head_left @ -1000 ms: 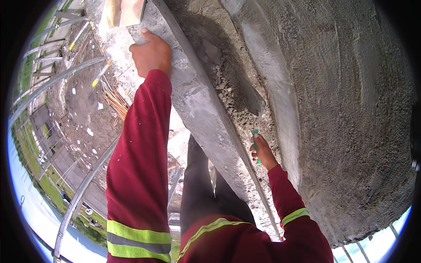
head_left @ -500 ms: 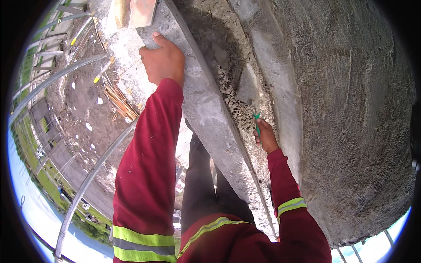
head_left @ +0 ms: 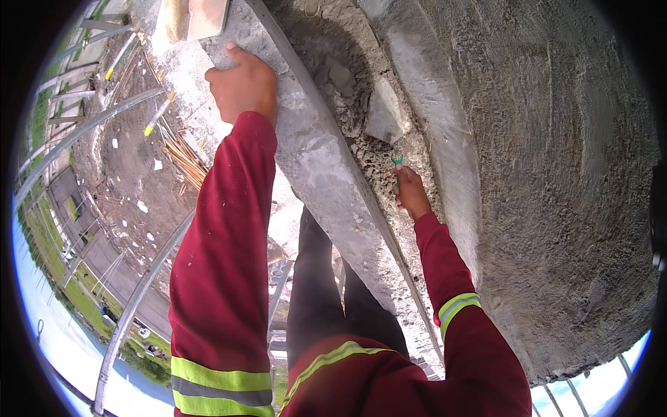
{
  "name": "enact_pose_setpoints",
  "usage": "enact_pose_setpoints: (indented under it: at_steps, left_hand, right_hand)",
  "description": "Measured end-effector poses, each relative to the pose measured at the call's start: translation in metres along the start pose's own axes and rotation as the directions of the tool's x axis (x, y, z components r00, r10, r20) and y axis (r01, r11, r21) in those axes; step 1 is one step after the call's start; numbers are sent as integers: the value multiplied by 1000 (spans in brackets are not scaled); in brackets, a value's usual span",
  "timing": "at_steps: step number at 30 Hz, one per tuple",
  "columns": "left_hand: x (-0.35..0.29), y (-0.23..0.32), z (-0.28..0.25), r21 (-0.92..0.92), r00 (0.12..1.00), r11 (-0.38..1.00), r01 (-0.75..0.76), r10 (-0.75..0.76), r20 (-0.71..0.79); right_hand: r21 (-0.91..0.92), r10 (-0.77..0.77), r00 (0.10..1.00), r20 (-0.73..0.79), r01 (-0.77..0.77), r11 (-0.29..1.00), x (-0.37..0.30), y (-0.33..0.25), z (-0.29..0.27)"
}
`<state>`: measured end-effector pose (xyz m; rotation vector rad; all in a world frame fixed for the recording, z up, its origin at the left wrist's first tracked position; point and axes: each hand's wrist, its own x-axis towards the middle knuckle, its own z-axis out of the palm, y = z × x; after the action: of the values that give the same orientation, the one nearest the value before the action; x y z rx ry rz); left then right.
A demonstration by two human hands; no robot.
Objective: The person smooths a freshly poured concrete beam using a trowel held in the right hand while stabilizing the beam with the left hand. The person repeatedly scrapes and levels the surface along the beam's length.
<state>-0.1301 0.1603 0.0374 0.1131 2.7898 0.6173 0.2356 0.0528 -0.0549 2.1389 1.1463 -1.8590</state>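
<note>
My right hand [head_left: 413,191] grips a trowel by its green handle [head_left: 397,160]. The pointed grey blade [head_left: 386,115] lies against rough, crumbly mortar [head_left: 365,149] in the trough between a concrete ledge and a curved wall. My left hand [head_left: 244,83] holds the outer side of the concrete ledge [head_left: 323,163], thumb along the top and fingers bent over the edge, their tips hidden. Just beyond it sits a flat float-like tool [head_left: 207,17] with a pale rounded handle [head_left: 175,19], partly cut off by the frame.
On the right rises the big rough-plastered wall [head_left: 556,174]. To the left, curved metal rails [head_left: 142,278] stand over lower ground strewn with white scraps and a bundle of thin brown rods [head_left: 184,160]. My legs [head_left: 316,278] are beside the ledge.
The trowel has shifted a little away from me and left along the trough, with my right hand. My left hand stays at the ledge; the whole view has shifted slightly.
</note>
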Motion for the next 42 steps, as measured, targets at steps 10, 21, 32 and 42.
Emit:
enact_pose_setpoints:
  at_steps: [10, 21, 32, 42]
  left_hand:
    - [-4, 3, -2, 16, 1000, 1000, 20, -20, 3]
    - [-6, 2, -2, 37, 1000, 999, 6, -6, 2]
    - [-3, 1, 0, 35, 1000, 999, 14, -13, -17]
    - [-2, 6, -1, 20, 999, 999, 27, -27, -39]
  right_hand:
    - [-235, -318, 946, -68, 295, 926, -94, 51, -31]
    - [-392, -471, 869, -151, 385, 835, -15, 17, 6]
    - [-304, -232, 969, -80, 198, 932, 15, -27, -1]
    - [-534, -655, 755, 22, 563, 631, 8, -78, -21]
